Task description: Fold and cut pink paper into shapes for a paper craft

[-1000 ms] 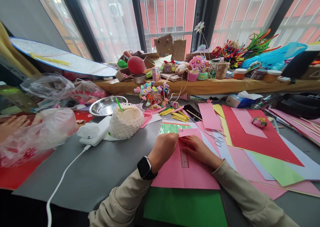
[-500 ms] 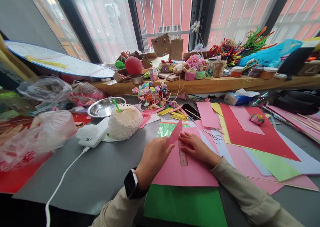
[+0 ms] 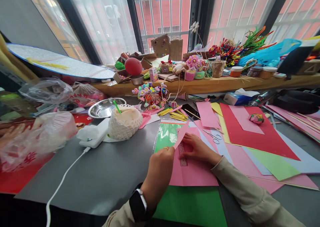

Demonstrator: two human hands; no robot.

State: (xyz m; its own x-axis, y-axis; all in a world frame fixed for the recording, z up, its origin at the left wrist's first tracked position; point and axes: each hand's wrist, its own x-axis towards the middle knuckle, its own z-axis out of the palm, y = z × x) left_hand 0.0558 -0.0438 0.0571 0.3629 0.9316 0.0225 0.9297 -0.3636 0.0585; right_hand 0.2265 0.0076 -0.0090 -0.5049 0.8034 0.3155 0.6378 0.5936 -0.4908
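Note:
A pink sheet of paper [image 3: 193,178] lies in front of me on a green sheet [image 3: 190,203]. My left hand [image 3: 161,167], with a watch on its wrist, is closed on a raised strip [image 3: 182,135] of pink paper along the sheet's left side. How far this strip is still joined to the sheet is hidden. A clear ruler [image 3: 183,162] rests lengthwise on the pink paper. My right hand [image 3: 196,148] holds the ruler down, thumb and fingers about it, the fingertips partly behind the raised strip.
Small scissors [image 3: 216,138] and coloured papers [image 3: 260,133] lie to the right. Leftward are a foam-netted coconut [image 3: 125,122] with a green straw, a white device with a cable [image 3: 92,135], a metal dish [image 3: 103,108] and plastic bags [image 3: 42,133]. Another person's hand [image 3: 12,133] shows at far left.
My left hand has moved right and slightly down, drawing the strip of pink paper across the ruler. More green shows at left. My right hand's fingers have bent more.

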